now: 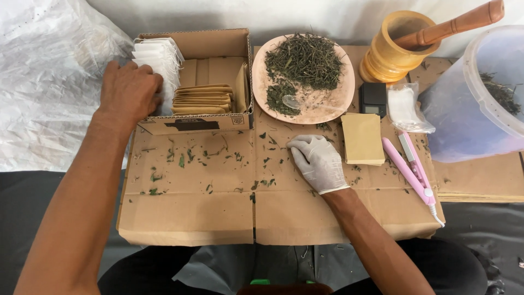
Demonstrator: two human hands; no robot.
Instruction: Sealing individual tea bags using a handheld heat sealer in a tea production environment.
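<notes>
Your left hand [128,90] at cardboard box [210,46] left wall, fingers curled over white sachet stack [158,60] standing upright inside, at box's left end; whether sachet pinched, cannot tell. Your gloved right hand [316,161] rests flat, fingers loose, holding nothing, mid cardboard sheet [191,213], well apart from stack.

Under my gloved right hand [318,162], thin smooth latex, lies matt rough cardboard sheet [218,213]. My bare left hand [128,93] meets soft white paper filter bags [161,63]; beyond my fingers, a turned wooden mortar [390,54] gleams.
</notes>
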